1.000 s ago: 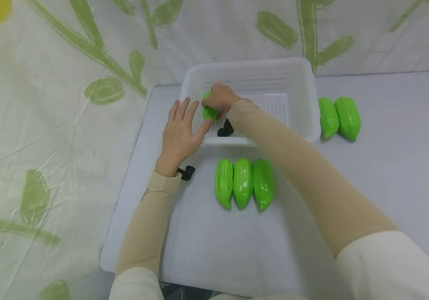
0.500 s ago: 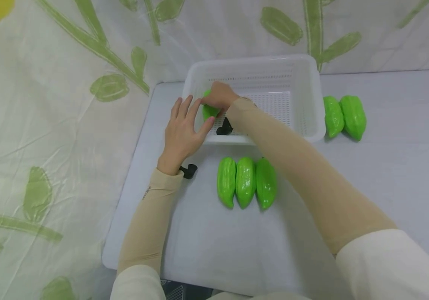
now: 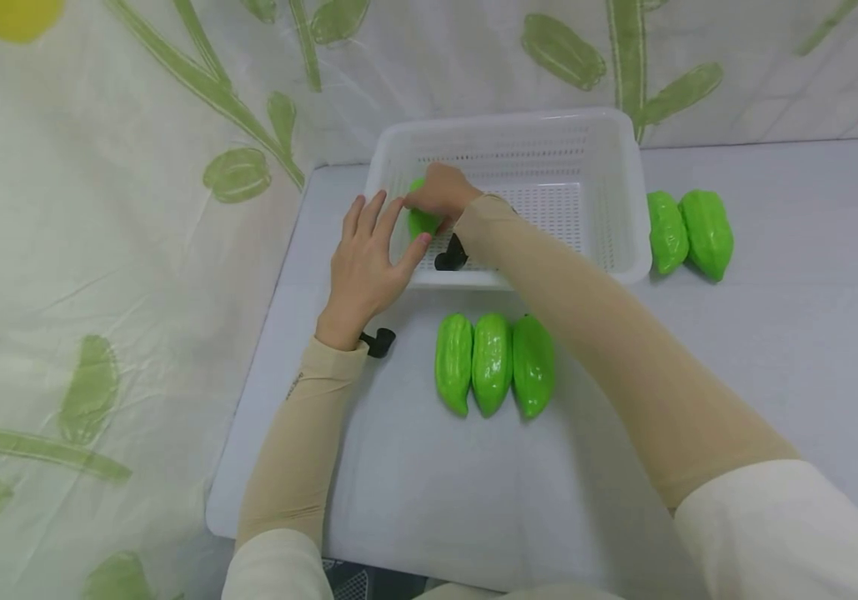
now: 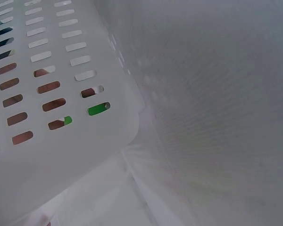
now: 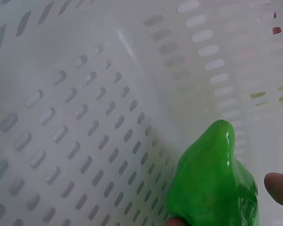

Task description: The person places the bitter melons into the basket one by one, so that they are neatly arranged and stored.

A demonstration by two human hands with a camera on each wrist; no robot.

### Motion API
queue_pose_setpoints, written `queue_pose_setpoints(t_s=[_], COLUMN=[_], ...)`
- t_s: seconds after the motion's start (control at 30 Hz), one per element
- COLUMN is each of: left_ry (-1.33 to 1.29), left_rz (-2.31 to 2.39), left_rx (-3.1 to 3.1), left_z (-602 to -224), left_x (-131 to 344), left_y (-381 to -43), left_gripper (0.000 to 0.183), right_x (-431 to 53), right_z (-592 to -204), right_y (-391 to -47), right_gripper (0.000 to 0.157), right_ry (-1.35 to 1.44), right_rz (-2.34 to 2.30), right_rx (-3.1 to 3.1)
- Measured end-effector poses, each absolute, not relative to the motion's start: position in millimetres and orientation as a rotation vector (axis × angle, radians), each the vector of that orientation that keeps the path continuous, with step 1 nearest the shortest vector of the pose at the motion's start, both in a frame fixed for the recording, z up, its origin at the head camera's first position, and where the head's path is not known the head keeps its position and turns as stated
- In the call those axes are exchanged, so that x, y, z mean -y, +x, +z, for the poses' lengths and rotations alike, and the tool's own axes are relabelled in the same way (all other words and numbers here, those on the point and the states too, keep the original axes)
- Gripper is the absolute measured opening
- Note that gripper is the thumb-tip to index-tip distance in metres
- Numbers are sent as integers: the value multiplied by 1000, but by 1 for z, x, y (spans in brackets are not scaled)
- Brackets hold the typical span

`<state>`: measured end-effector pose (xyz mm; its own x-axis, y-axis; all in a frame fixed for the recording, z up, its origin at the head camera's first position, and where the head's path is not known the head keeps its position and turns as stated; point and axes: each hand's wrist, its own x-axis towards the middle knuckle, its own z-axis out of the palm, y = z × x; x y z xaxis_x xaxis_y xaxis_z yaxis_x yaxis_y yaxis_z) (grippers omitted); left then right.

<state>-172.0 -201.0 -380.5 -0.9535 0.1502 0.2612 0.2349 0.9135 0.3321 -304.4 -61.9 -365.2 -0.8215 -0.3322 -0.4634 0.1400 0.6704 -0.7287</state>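
Note:
My right hand (image 3: 444, 196) reaches into the left end of a white perforated basket (image 3: 627, 196), its fingers curled about a glossy green pepper (image 3: 421, 223). The right wrist view shows the pepper (image 5: 207, 183) upright near the basket wall, with a fingertip (image 5: 279, 188) at its right and a bit of another at its base. My left hand (image 3: 364, 271), fingers spread and straight, lies at the basket's left rim. In the left wrist view the basket's outer wall (image 4: 42, 146) fills the left side, with green and skin showing through its slots.
Three green peppers (image 3: 492, 365) lie side by side on the pale table (image 3: 429, 492) in front of the basket. Two more peppers (image 3: 689, 233) stand close to the basket's right side. A leaf-patterned curtain (image 3: 436, 58) hangs behind and to the left.
The head view has shifted slightly. Both hands stay in nearly the same place, the right one still at the pepper in the basket.

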Motion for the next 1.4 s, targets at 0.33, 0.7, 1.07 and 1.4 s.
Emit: queue_pose_setpoints(t_s=[0.33,0.7,1.07,1.4], left_ry=[-294,-298,-285,-284], left_rz=[-518,-530,-531,-522], left_rx=[2839,2835,2840,2843], left_z=[-380,-380,-379,-380], left_x=[201,201,200,201], left_y=[-172,-171,-171,-171], left_gripper=[69,69,70,70], right_x=[63,60,61,63], right_z=[-364,-366,-367,-372], right_y=[-304,-304,-304,-308], right_gripper=[54,40,34,42], right_ry=[-161,-202,-222,-241], right_rz=[-1058,-1023,-995,-947], right_rx=[-2325,-2357,-2407,-2451])
